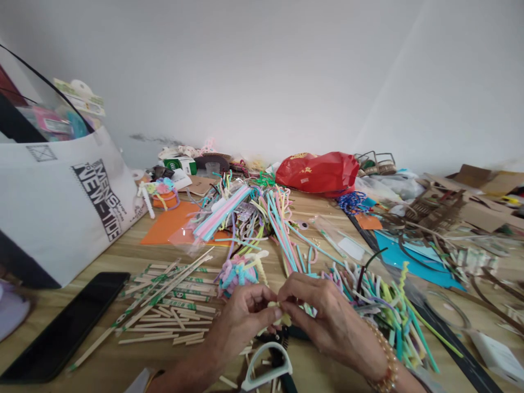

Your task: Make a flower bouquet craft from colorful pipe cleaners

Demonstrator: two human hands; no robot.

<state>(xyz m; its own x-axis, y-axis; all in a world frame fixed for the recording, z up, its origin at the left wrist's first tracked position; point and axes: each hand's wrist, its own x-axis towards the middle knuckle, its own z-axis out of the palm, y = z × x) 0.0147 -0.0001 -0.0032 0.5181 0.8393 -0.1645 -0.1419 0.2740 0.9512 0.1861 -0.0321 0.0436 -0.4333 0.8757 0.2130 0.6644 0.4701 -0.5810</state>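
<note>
Between the fingertips of both hands is a small pale yellow piece of fuzzy pipe cleaner [284, 315], mostly covered by the fingers. My left hand [248, 314] pinches it from the left, and my right hand [321, 308] pinches from the right, with a beaded bracelet on that wrist. Just beyond the hands sits a ball of twisted pastel pipe cleaners [235, 277]. Below them lies a cutting tool with a pale looped handle [266, 364], partly hidden. A heap of cut pipe cleaners [380, 303] is right of my right hand.
Wooden chopsticks [172, 305], some in paper wrappers, and a black phone [67, 327] lie left. A white tote bag [65, 202] stands behind them. Further back are a pipe cleaner pile [245, 213] and a red plastic bag [317, 172]. Cardboard scraps [478, 204] and a white adapter [497, 355] are right.
</note>
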